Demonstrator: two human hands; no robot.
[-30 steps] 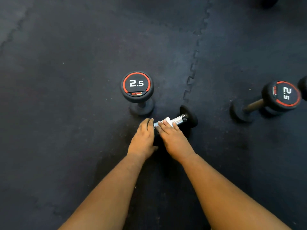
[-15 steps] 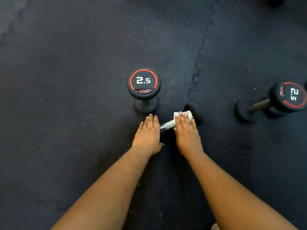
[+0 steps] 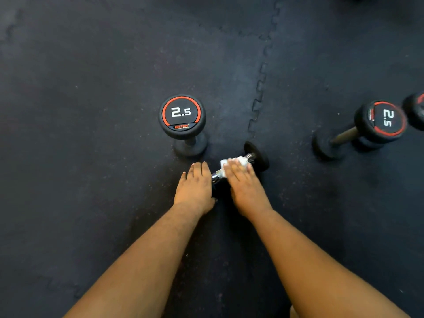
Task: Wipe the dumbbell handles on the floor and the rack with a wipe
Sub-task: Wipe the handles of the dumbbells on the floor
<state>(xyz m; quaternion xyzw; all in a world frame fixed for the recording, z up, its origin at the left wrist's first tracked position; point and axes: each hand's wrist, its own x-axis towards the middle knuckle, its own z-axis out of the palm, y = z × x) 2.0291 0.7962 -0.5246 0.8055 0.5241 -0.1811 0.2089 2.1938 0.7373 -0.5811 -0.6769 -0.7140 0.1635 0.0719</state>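
A small dumbbell lies on the black floor mat, its far black head pointing up and right and its chrome handle showing between my hands. My right hand presses a white wipe around the handle near the far head. My left hand lies flat over the near head, which is hidden under it. A second dumbbell marked 2.5 stands upright just beyond my left hand.
Another 2.5 dumbbell lies tilted on the mat at the right, with part of one more dumbbell at the right edge. A jigsaw seam between mat tiles runs up from the wiped dumbbell.
My right hand slid the wipe along the handle from the near end toward the far head, then came slightly back. My left hand stayed on the near head.
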